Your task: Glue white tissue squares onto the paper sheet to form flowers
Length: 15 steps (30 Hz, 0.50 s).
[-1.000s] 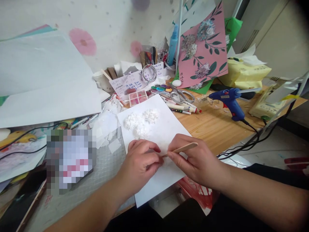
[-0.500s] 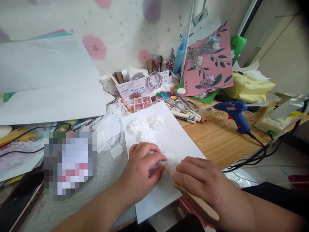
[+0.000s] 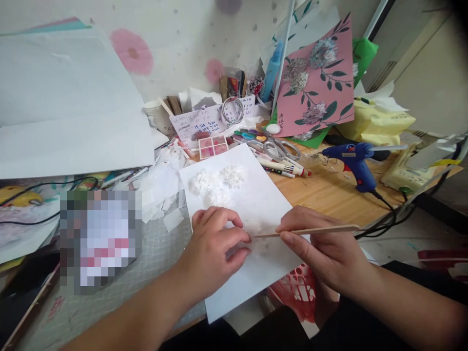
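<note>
A white sheet (image 3: 234, 287) lies on the work surface with white fluffy paper clusters (image 3: 215, 187) on its upper left part. My left hand (image 3: 215, 243) rests over the sheet just below the clusters, its thumb and forefinger curved and a little apart, with nothing seen between them. Pinched in my right hand (image 3: 321, 243) is a flat wooden stick (image 3: 329, 229), held almost level. Its thin left end reaches close to my left fingertips, above a faint greyish patch on the sheet.
A blue glue gun (image 3: 353, 158) lies on the wooden table at the right, its cord trailing down. Scissors (image 3: 281, 148), markers and a pink palette (image 3: 213, 147) sit behind the sheet. A pink flower picture (image 3: 316, 83) leans at the back; paper scraps (image 3: 157, 190) lie left.
My right hand has turned and moved slightly right and up, swinging the stick from a downward slant to nearly level. My left hand stays near the same spot. The view has shifted slightly.
</note>
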Tool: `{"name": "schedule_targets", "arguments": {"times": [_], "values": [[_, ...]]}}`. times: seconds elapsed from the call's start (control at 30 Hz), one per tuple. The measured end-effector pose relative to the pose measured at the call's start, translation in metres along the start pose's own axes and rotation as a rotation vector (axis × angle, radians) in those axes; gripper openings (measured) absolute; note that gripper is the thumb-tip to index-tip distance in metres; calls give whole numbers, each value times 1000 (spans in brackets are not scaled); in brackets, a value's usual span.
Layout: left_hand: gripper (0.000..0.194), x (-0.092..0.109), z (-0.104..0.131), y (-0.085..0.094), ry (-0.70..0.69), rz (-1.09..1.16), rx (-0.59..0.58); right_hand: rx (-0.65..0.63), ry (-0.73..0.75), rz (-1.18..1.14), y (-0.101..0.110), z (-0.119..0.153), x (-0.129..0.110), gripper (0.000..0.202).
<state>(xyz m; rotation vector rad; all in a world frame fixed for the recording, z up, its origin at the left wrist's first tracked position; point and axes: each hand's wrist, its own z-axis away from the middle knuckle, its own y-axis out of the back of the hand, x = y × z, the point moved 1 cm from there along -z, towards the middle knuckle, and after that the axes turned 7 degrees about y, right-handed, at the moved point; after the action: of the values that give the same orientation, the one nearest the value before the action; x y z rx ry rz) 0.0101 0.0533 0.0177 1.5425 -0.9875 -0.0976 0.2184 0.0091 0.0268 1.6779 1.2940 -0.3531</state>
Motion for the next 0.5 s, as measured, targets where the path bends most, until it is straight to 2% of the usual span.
{"name": "schedule_targets", "arguments": {"times": [0.17,0.5], "values": [[20,-2,1,-1,-44,-41,-32,-29,-9,-14,-3,1,3,11],[20,-5,2,2,-60,-17,-72,-82,-22,-43,-2,3,1,11]]}}
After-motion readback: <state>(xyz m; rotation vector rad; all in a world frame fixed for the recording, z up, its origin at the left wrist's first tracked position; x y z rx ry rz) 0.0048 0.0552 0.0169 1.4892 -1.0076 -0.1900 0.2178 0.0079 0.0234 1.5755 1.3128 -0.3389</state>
